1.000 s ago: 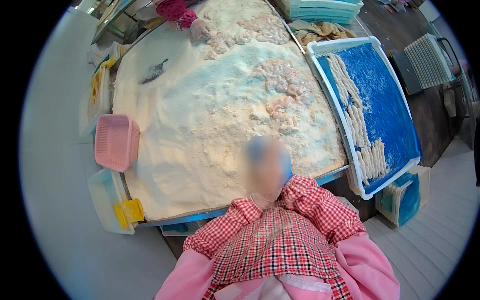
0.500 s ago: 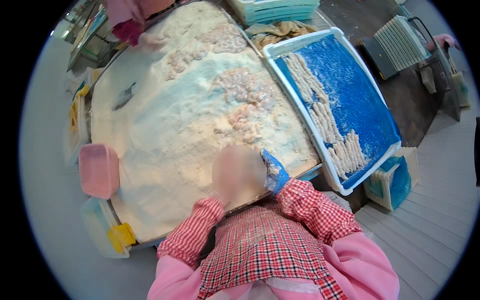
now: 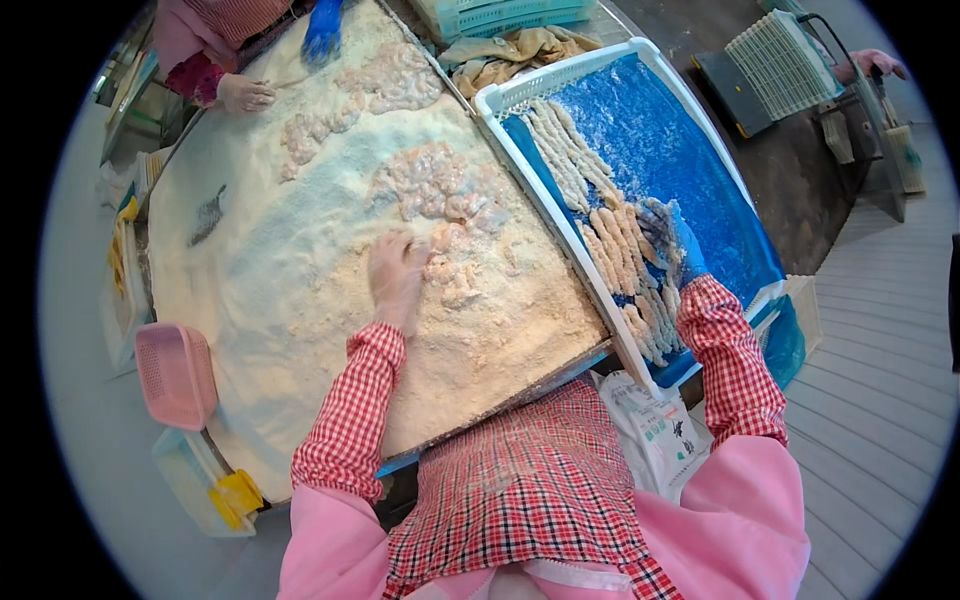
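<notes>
My left hand (image 3: 398,270), in a thin clear glove, reaches into flour on the worktable (image 3: 240,300) beside pale pink raw pieces (image 3: 440,185). Its fingers are curled down at the pieces; what they hold, if anything, is hidden. My right hand (image 3: 677,238), in a blue glove, is over the white-rimmed tray with blue lining (image 3: 675,135) at the right, fingers bent round a floured strip. Rows of coated strips (image 3: 570,150) lie along the tray's left side.
A co-worker's bare-looking hand (image 3: 245,93) and blue-gloved hand (image 3: 322,32) work at the far end. A pink basket (image 3: 172,370) sits at the left edge, stacked crates (image 3: 500,12) and crumpled cloth (image 3: 515,60) behind, a trolley with racks (image 3: 760,80) at upper right.
My hands have parted from the near edge: the left moved forward to the raw pieces, the right onto the tray. The view shifted, and the co-worker's blue glove came into sight.
</notes>
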Demonstrator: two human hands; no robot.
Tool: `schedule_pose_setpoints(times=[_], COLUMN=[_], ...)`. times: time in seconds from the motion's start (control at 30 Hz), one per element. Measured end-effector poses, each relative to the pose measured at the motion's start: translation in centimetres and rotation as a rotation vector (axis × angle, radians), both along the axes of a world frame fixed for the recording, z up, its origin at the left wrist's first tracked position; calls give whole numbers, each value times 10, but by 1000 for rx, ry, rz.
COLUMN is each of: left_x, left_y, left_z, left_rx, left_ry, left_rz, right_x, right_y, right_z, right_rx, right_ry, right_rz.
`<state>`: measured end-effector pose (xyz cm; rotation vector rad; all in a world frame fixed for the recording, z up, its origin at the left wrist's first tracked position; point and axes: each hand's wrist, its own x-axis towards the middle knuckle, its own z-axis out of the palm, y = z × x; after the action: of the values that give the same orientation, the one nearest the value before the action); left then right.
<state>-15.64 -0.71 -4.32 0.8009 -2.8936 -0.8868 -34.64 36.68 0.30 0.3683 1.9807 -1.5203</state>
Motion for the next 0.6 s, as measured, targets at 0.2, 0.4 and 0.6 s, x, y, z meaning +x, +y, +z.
schedule_pose_setpoints(times=[0.2,0.4,0.6], left_x=[5,65,138], left_y=[5,-27,-49], left_z=[27,55,59], left_rx=[184,306,-35], left_ry=[-68,-145,-316], left_rz=[-126,87,-139], right_x=[5,15,74], right_y=[33,26,-79], right_z=[-12,17,28], right_rx=[275,1179,375], right_ry=[232,529,884], right_rz=[202,787,612])
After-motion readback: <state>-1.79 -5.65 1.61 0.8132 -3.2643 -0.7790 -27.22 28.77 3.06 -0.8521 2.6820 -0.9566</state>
